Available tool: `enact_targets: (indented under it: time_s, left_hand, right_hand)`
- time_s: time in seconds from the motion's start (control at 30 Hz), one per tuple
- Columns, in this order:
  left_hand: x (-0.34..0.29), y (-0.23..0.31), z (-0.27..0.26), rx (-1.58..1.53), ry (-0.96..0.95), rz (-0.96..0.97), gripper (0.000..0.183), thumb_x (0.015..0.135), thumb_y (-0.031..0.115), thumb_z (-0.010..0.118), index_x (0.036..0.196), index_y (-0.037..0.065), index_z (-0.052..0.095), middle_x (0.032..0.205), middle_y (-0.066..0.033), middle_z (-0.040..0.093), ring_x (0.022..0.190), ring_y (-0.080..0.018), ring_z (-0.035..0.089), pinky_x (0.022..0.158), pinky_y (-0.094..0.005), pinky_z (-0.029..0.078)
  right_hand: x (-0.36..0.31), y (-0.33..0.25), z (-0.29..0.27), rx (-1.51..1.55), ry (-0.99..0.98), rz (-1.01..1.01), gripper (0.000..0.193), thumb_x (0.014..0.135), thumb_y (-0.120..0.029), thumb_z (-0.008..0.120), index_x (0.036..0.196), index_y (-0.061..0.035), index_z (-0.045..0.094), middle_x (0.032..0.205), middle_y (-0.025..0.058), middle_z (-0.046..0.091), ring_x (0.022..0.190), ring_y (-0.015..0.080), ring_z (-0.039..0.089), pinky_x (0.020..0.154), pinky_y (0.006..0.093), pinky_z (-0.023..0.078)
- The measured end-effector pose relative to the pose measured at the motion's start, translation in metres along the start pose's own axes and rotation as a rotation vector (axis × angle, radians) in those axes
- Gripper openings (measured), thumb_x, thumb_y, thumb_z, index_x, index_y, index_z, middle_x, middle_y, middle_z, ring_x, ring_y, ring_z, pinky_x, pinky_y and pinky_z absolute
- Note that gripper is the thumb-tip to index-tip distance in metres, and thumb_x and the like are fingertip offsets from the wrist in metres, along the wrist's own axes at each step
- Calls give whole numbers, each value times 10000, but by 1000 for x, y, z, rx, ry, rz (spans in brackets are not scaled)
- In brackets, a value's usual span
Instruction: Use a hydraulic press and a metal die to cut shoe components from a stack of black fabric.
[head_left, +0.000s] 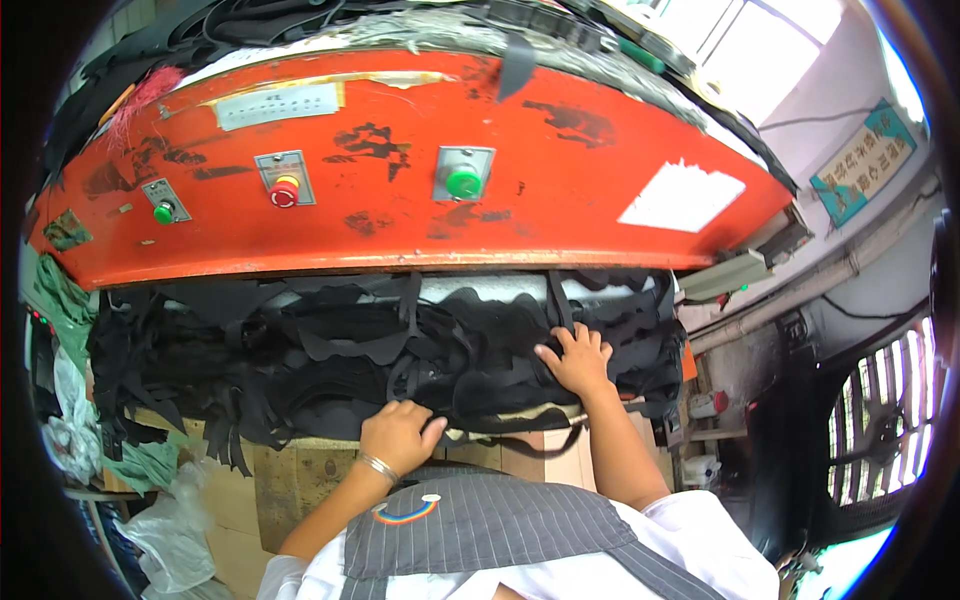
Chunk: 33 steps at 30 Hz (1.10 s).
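Note:
A layer of black sheet-material scraps [330,350], cut in wavy strips and loops, covers the machine bed. My left hand [400,438] is at the near edge of this pile, its fingers curled onto the black material and their tips hidden. Farther forward and to the right, my right hand [580,358] lies on the scraps, fingers spread and thumb out to the left. A narrow black strip [558,300] runs up from beside its fingertips to under the red machine. Another loose strip [540,450] hangs in a curve over the near edge between my arms.
Above the bed spans a red machine beam [400,225] with a red stop button [284,192] and green buttons [464,182]. Clear plastic bags [170,535] and green sacking [65,310] are at the left. A black slatted fan-like unit [880,430] stands at the right.

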<state>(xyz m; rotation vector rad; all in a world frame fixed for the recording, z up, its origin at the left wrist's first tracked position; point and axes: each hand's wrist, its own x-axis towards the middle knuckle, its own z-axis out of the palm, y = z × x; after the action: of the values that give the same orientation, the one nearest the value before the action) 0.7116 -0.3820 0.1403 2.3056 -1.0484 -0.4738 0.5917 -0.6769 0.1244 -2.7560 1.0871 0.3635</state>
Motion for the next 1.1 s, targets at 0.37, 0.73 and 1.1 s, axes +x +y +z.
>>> enact_targets:
  time_s: [0.37,0.73,1.1]
  left_hand:
    - [-13,6,40,93,156,-64,278,777,313,685,651,66,661,674,-82,588,726,-286,599,618,-406,488]
    - [-71,16,-7,-200,-81,-161,274,792,361,697,864,100,741,818,-118,686,791,-318,665,701,-387,528]
    - [-3,-28,61,148,437,133,248,733,288,750,844,71,703,1071,-133,680,1091,-294,594,968,-437,396]
  right_hand:
    - [-6,28,25,-21,13,-83,492,846,-545,550,1005,-93,660,1003,133,620,1030,305,554,872,436,372]
    - [-93,72,-18,107,-354,-280,625,844,-590,573,1282,-144,555,1221,201,529,1175,356,490,958,490,356]
    - [-7,-31,-21,-66,-301,-756,535,694,-514,746,1023,-94,710,1017,98,680,1010,295,632,836,408,481]
